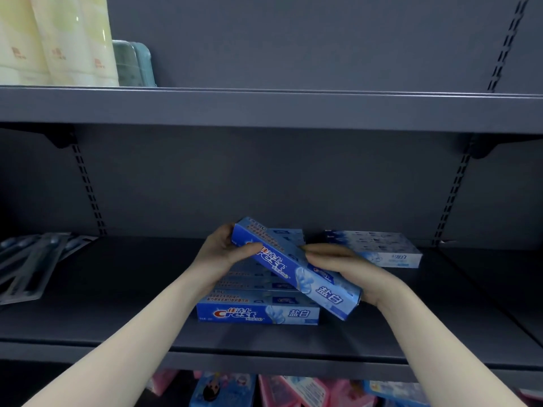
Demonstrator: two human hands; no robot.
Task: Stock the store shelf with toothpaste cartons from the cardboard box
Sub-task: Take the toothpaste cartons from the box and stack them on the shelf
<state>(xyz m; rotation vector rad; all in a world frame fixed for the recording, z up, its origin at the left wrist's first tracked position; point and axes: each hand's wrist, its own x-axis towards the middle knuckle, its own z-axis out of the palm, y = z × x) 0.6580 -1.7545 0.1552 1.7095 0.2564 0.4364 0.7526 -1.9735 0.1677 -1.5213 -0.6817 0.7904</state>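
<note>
Toothpaste carton (296,270), blue, Crest branding with Chinese lettering: held tilted above the middle shelf (117,289), its far end up and to the left, its near end down and to the right. Left hand (226,249) grips the upper far end, thumb lying across the printed face and fingers curled behind. Right hand (343,267) grips the lower near portion, fingers wrapped over the top edge, palm beneath.

Stacked cartons (258,308): same blue design, lying flat on the middle shelf directly under the held carton, front one with its long printed side facing outward; several more lie behind it, count unclear.

Pale cartons (379,249): lighter blue-and-white toothpaste boxes, lying flat on the same shelf just to the right and further back, apart from the blue stack.

Blister packs (32,259): grey-carded items, possibly toothbrushes, lying flat at the left end of the middle shelf, well apart from the cartons.

Upper shelf (293,108): cream bottles (55,39) at far left, a clear teal-tinted container (133,63) just beside them.

Lower level, below the middle shelf edge: pink and blue packaged goods (293,390), partly visible.

Cardboard box: out of view.
</note>
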